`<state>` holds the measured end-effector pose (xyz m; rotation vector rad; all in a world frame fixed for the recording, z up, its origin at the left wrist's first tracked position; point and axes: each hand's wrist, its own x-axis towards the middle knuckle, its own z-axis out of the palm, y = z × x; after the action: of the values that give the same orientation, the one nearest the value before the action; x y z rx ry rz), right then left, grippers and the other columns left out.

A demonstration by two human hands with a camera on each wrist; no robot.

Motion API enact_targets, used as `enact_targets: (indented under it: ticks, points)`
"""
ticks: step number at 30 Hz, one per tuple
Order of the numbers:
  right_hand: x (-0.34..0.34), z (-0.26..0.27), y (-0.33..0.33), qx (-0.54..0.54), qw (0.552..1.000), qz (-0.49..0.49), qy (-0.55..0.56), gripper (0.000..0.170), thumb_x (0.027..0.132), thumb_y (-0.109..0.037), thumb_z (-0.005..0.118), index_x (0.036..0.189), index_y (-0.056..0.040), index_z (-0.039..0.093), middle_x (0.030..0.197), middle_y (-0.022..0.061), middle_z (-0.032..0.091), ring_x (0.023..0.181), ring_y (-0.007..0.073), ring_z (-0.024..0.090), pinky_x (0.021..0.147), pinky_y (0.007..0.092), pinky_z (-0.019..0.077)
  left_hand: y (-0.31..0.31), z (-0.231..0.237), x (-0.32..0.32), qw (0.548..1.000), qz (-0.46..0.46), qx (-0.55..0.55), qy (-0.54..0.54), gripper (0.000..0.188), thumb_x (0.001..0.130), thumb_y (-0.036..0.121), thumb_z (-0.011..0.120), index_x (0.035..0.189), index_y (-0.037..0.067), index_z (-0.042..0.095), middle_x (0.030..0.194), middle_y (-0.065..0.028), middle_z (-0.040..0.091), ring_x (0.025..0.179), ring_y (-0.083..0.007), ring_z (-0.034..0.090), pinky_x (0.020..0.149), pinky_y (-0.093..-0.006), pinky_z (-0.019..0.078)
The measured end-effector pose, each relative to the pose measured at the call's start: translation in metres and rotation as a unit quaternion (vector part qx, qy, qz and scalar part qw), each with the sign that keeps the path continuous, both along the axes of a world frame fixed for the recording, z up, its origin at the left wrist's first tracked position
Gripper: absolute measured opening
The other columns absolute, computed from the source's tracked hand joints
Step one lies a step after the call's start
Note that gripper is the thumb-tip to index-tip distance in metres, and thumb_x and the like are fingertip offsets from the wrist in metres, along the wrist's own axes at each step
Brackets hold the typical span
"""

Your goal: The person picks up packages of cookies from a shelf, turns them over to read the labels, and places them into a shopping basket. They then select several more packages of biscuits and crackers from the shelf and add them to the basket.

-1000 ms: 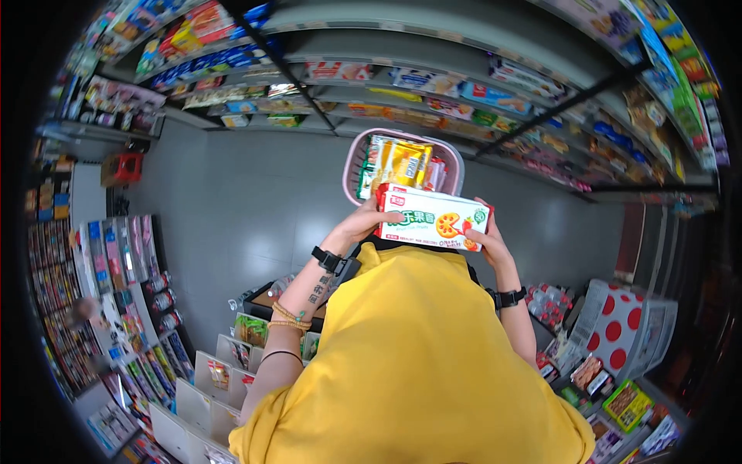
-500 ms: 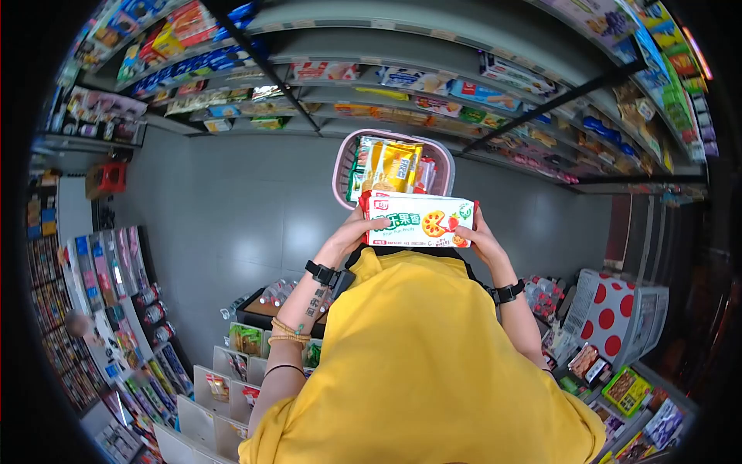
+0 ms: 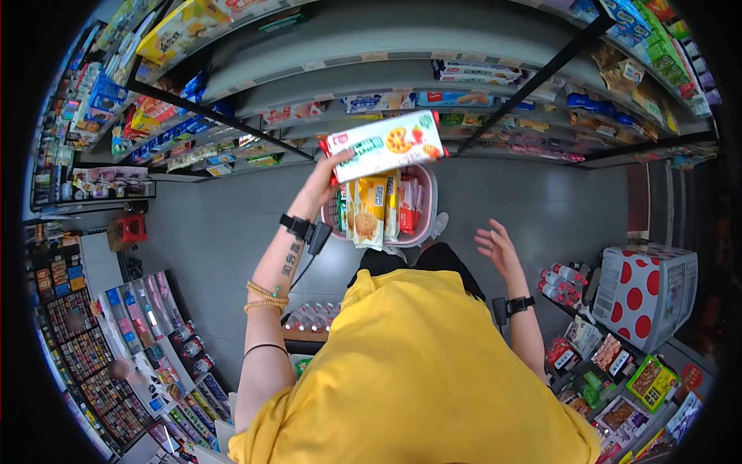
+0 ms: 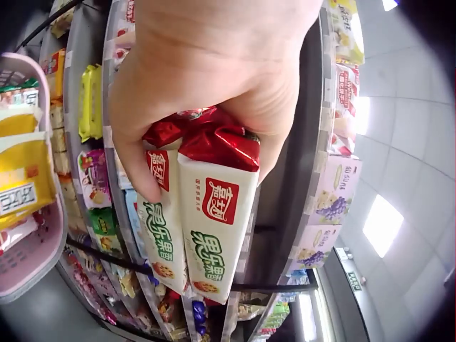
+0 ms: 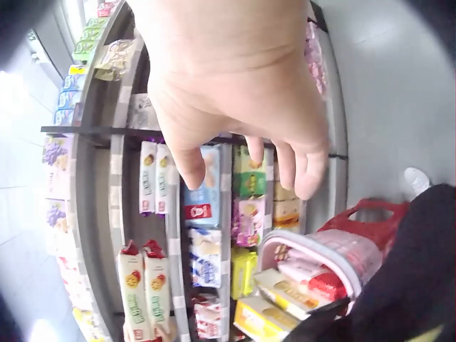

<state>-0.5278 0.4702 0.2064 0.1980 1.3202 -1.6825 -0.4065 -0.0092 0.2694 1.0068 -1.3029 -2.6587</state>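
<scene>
My left hand grips two white biscuit packs with red ends and fruit pictures by one end. Seen from the left wrist, the packs lie side by side, thumb and fingers round their crumpled red wrapper ends. They are held up between the basket and the shelves, overlapping the basket's far edge in the head view. Lower right, my right hand holds nothing, its fingers spread and relaxed. A pink basket below holds yellow biscuit packs and red packs.
Shelves of packaged snacks curve across the front, with similar white packs on one tier. On the right are bottles, a red-dotted white box and more snacks. A magazine-like display rack stands left. Grey floor surrounds the basket.
Both hands held the packs near my body before. My right hand has let go and moved down right; my left hand has carried them forward toward the shelves.
</scene>
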Motion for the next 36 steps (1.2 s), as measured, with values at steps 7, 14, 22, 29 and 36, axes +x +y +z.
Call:
enact_targets:
  ticks: [7, 14, 22, 29, 36]
  points:
    - [0.015, -0.069, 0.098, 0.133, 0.984, -0.096, -0.071, 0.055, 0.091, -0.035, 0.067, 0.139, -0.0185, 0.045, 0.12, 0.0096, 0.063, 0.107, 0.0244, 0.062, 0.09, 0.0401, 0.0456, -0.052, 0.006, -0.074, 0.998, 0.059, 0.015, 0.02, 0.051, 0.091, 0.024, 0.069, 0.132, 0.002, 0.05, 0.124, -0.0149, 0.063, 0.111, -0.025, 0.064, 0.09, -0.0403, 0.0575]
    - [0.043, -0.092, 0.142, 0.127, 0.967, -0.174, -0.135, 0.052, 0.092, -0.034, 0.066, 0.137, -0.0178, 0.047, 0.114, 0.0099, 0.065, 0.104, 0.0281, 0.063, 0.086, 0.0403, 0.0462, -0.062, -0.008, -0.122, 0.991, 0.113, 0.057, 0.052, 0.047, 0.091, 0.024, 0.069, 0.13, 0.003, 0.05, 0.121, -0.014, 0.064, 0.109, -0.0258, 0.065, 0.092, -0.043, 0.0557]
    - [0.05, -0.09, 0.16, 0.15, 0.959, -0.199, -0.136, 0.053, 0.091, -0.037, 0.067, 0.136, -0.0186, 0.047, 0.115, 0.0099, 0.064, 0.104, 0.0271, 0.063, 0.083, 0.0376, 0.0473, -0.093, -0.027, -0.175, 0.995, 0.087, 0.022, 0.046, 0.044, 0.093, 0.026, 0.067, 0.129, 0.005, 0.052, 0.12, -0.0144, 0.064, 0.111, -0.0276, 0.063, 0.098, -0.0451, 0.0533]
    - [0.078, -0.115, 0.183, 0.189, 0.943, -0.218, -0.168, 0.053, 0.087, -0.036, 0.072, 0.132, -0.0187, 0.05, 0.116, 0.0104, 0.064, 0.101, 0.0271, 0.065, 0.079, 0.0366, 0.0496, -0.136, -0.048, -0.199, 0.997, 0.057, -0.052, -0.019, 0.034, 0.1, 0.031, 0.054, 0.123, 0.007, 0.056, 0.12, -0.0118, 0.061, 0.106, -0.0238, 0.062, 0.089, -0.0416, 0.0554]
    - [0.094, -0.116, 0.188, 0.219, 0.933, -0.22, -0.184, 0.051, 0.087, -0.034, 0.071, 0.131, -0.0177, 0.051, 0.115, 0.0116, 0.064, 0.098, 0.0266, 0.065, 0.076, 0.0359, 0.0517, -0.161, -0.072, -0.207, 0.961, 0.016, -0.246, -0.121, 0.045, 0.093, 0.043, 0.062, 0.124, 0.01, 0.06, 0.121, -0.0082, 0.061, 0.107, -0.0217, 0.06, 0.09, -0.044, 0.0518]
